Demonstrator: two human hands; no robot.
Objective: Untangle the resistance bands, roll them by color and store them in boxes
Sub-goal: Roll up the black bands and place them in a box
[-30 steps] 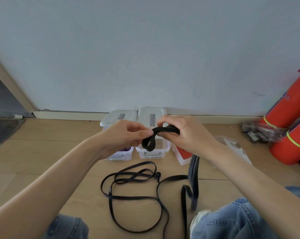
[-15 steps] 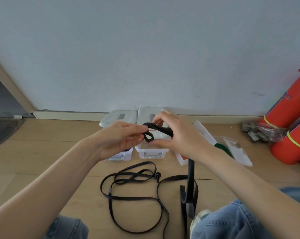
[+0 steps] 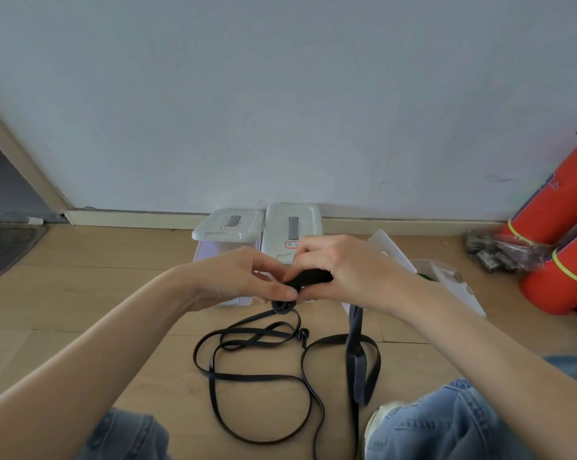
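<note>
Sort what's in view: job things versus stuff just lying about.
Job:
- black resistance band, gripped by left hand and right hand
- two lidded translucent plastic boxes
- open white box

Lying about:
- red fire extinguishers
- clear plastic bag

The resistance band is black throughout, its hanging stretch greyish. The two closed boxes have pale grey-white lids, each with a dark grey strip; one label is edged red. The floor is light wood-toned, the wall pale blue-grey. The fire extinguishers are red-orange with yellow-green bands. The jeans are faded blue denim.
</note>
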